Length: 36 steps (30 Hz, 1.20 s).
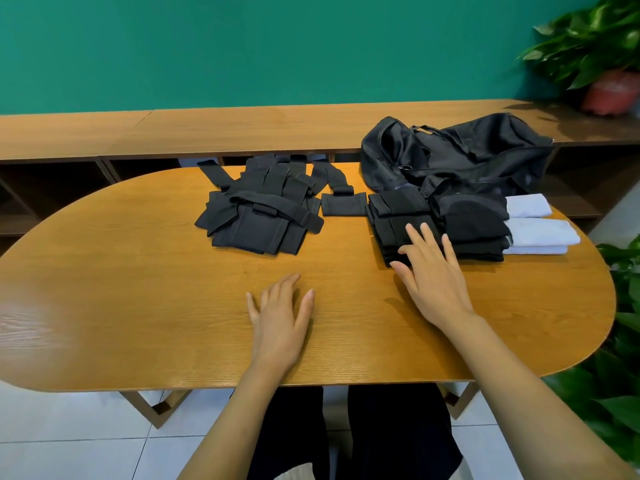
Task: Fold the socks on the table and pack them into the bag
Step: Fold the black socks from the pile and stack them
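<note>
Green wall (242,46) behind, a long wooden shelf (173,129) under it. In front, an oval wooden tabletop (138,289).

Black bag (457,154) lies slumped at the far right of the tabletop; whether its mouth is open I cannot tell.

Left of the bag: loose socks (256,213), black, unfolded, overlapping in a heap. Between that heap and the bag lies one folded sock (343,204), black, flat.

Just in front of the bag, touching its near edge: black stacks (474,226) of folded socks, two side by side. White socks (536,230), folded, lie in front of the bag's right end, against the black ones.

Right hand (433,275) in front of the bag: fingers (419,237) straight and spread, tips resting on the left black stack, gripping nothing.

Left hand (280,327) well in front and left of the bag: palm down on bare wood, fingers (287,285) straight, holding nothing.

Potted plant (588,46) stands behind and right of the bag.
</note>
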Available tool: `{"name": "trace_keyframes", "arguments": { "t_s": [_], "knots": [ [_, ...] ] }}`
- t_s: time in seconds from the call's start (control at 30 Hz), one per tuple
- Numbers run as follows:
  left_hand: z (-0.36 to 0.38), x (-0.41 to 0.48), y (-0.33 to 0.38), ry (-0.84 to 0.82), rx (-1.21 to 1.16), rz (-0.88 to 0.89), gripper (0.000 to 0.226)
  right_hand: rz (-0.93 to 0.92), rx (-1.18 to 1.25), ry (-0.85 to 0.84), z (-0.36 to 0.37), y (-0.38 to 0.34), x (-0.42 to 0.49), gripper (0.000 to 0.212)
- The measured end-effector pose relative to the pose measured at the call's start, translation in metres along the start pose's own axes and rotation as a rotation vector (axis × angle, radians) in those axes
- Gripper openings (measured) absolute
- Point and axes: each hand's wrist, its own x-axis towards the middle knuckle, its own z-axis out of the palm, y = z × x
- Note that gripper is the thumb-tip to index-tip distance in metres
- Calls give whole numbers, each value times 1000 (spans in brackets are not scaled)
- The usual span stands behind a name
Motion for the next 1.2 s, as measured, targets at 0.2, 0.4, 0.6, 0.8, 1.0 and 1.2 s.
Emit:
{"name": "trace_keyframes", "arguments": {
  "t_s": [0.2,0.4,0.6,0.8,1.0,1.2],
  "knots": [
    [1,2,-1,-20,28,-8,60,-248,15,-61,24,-47,-4,44],
    [1,5,-4,18,36,-33,40,-218,129,-85,39,-56,-9,50],
    [-3,37,-11,-15,283,-38,42,-168,215,-67,38,-55,-11,55],
    [-17,76,-29,-199,515,-38,49,-117,241,-90,38,-53,-12,40],
    [-20,68,-26,-103,565,153,54,-114,265,-58,42,-51,-12,39],
    [-6,32,-9,-70,380,460,51,-89,321,39,38,-52,-14,51]
  ]
}}
